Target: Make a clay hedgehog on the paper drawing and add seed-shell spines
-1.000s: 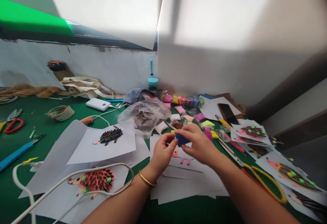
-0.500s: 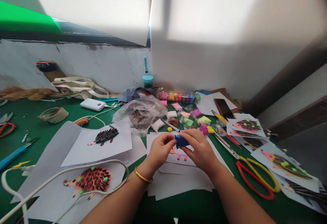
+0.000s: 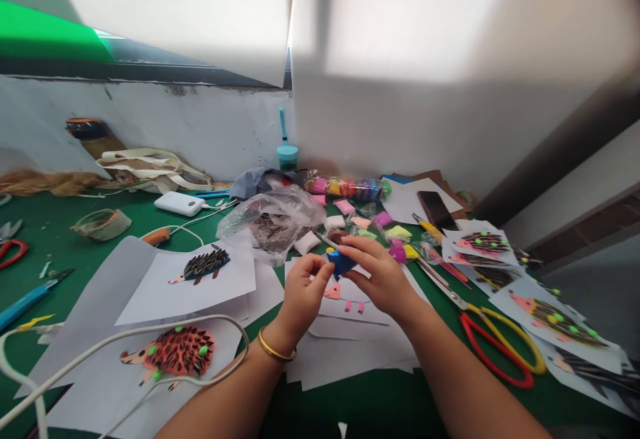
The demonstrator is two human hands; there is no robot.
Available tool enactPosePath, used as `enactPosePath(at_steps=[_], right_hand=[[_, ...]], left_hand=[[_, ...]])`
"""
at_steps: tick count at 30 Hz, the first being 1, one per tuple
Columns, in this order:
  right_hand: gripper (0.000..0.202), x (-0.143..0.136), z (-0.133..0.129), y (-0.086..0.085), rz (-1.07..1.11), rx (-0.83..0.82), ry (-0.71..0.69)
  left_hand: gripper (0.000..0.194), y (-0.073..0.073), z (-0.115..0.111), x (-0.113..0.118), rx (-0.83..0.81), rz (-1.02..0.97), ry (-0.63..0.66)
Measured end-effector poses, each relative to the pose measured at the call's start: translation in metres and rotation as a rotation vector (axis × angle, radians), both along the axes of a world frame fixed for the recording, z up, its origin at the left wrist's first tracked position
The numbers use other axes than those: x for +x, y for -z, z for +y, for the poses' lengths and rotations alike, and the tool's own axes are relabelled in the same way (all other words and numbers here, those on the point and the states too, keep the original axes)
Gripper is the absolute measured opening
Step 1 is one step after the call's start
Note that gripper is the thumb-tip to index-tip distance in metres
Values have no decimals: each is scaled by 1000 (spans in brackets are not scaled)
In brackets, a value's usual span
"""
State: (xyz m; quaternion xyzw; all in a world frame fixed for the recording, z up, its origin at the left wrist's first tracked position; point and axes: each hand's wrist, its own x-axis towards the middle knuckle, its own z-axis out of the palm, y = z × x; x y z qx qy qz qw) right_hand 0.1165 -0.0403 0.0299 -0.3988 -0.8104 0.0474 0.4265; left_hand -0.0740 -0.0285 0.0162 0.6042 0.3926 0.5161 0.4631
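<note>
A lump of blue modelling clay (image 3: pixel 341 263) is held between my two hands, above a white sheet. My left hand (image 3: pixel 307 290) pinches its left end between thumb and fingers. My right hand (image 3: pixel 376 271) grips it from the right, the fingers partly covering it. Beneath, the paper (image 3: pixel 330 319) carries a partly made hedgehog with a pink clay head (image 3: pixel 333 291) and pink feet (image 3: pixel 354 307); my right hand hides part of its outline. Just behind the blue clay sits a small yellow clay ball (image 3: pixel 330 251).
Several clay packets (image 3: pixel 399 233) and a plastic bag of seeds (image 3: pixel 273 225) lie behind my hands. Large scissors (image 3: pixel 493 339) rest at the right near finished hedgehog pictures (image 3: pixel 560 319). At left are seed hedgehogs (image 3: pixel 170 352), a white cable (image 3: pixel 150 327) and a blue-handled cutter (image 3: pixel 27 305).
The blue clay has shifted slightly left and up and turned in my fingers, now looking more tilted. More of the pink head and feet shows below it.
</note>
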Motion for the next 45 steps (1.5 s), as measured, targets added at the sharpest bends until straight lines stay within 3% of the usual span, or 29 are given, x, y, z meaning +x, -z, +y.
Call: enactPosePath(at_steps=[3,5,10,14,16,19,21,24,27,30,33,40,45], right_hand=[[45,-1,-4,5,12,-24,66],[41,-1,-7,8,-12,13,128],[34,-4,-12,14,-149,168,239],[34,-10,-16,17,-192,212,297],[34,-12,-16,18,-180,194,307],[37,-12,-13,18,-135,141,289],[41,-12,-12,17,-115,128,287],[38,-16,-15,16,-44,125,262],[17,-22,-17,18,96,17,92],[32,-23,-16,23,197,-151,7],[32,-18,-14,25,207,-277,-17],[12,-10,-19,14,9,-300,-8],[19,-11,-21,6,-96,-282,-14]], left_hand=[[25,2,1,4,-207,-213,143],[25,5,3,7,-293,-253,188],[20,11,7,8,-191,-55,55],[22,10,10,5,-201,1,74],[22,8,10,3,-106,115,36],[22,5,7,0,148,344,-92],[23,4,4,0,195,392,-103],[27,6,1,3,81,284,-59],[30,7,0,6,-54,119,53],[31,8,2,6,-153,7,234],[32,7,3,4,-165,-18,323],[35,6,3,4,-226,-47,400],[34,9,4,4,-133,70,360]])
